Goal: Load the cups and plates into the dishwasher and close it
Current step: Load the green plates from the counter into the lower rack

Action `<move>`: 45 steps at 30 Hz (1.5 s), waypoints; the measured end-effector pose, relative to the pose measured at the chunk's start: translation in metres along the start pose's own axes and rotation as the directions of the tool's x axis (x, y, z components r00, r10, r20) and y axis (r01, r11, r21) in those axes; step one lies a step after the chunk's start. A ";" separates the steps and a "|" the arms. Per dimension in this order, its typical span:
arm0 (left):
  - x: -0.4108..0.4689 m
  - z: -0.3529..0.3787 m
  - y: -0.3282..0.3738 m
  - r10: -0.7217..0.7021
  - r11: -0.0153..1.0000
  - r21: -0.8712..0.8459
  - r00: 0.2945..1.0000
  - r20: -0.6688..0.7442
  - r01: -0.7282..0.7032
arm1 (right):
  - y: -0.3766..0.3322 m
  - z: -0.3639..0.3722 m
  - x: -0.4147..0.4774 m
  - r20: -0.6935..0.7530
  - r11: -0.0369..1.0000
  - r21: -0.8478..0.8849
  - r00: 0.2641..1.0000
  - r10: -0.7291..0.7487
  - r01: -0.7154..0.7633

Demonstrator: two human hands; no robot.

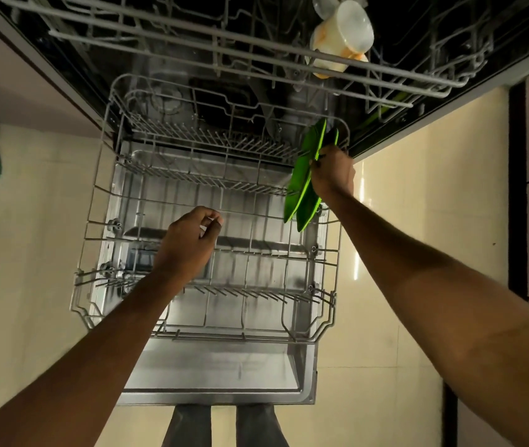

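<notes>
From the head view, the plate-loading step is under way at the pulled-out grey wire lower rack (102, 201), which sits over the dropped steel dishwasher door (218, 375). The right hand (332, 171) has its fingers curled over the upper rims of two bright green plastic plates (301, 182), which stand on edge and lean at the rack's right side. The grip is at their top, so most of each plate hangs below and to the left of it (whether both are pinched or only the nearer one, I can't make out). The left hand (189, 243) hovers above the middle of the rack, fingers loosely curled and holding nothing. A cloudy cream plastic cup with orange stains (342, 37) already lies tilted in the upper wire rack (160, 27). Next, I'd judge, the plates need seating between the tines before the fingers let go; then both racks slide in and the door lifts shut.
</notes>
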State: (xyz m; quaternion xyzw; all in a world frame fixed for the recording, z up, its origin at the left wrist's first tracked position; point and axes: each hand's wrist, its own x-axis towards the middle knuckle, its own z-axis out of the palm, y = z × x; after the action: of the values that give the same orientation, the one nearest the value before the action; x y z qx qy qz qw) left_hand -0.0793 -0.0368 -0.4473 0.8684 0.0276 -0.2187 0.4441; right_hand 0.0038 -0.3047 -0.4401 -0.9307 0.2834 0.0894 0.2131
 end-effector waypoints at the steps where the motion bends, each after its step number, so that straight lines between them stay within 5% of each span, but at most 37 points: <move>1: -0.003 -0.003 0.004 0.010 1.000 0.006 1.000 0.000 -0.010 | -0.002 -0.001 -0.011 -0.006 1.000 0.008 1.000 -0.019 0.019; 10: -0.045 -0.057 0.063 0.264 0.928 0.267 0.964 0.016 -0.258 | -0.035 -0.038 -0.108 -0.033 0.985 0.102 0.990 -0.139 0.142; 19: -0.110 -0.132 0.094 0.270 0.922 0.279 0.962 0.032 -0.267 | -0.090 -0.089 -0.196 -0.038 0.968 0.193 0.988 -0.153 0.157; 39: -0.305 -0.321 0.120 0.339 0.921 0.293 0.900 -0.273 -0.258 | -0.228 -0.201 -0.406 -0.097 0.871 0.238 0.903 -0.418 0.429; 45: -0.337 -0.405 0.124 0.375 0.913 0.320 0.828 -0.418 -0.252 | -0.291 -0.226 -0.442 -0.140 0.809 0.315 0.867 -0.478 0.497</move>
State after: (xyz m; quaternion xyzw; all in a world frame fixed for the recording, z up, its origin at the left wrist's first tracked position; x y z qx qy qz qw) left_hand -0.2091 0.2549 -0.0101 0.9366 -0.0375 0.0733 0.3407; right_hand -0.1853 0.0291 -0.0107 -0.9229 0.0521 -0.0440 0.3789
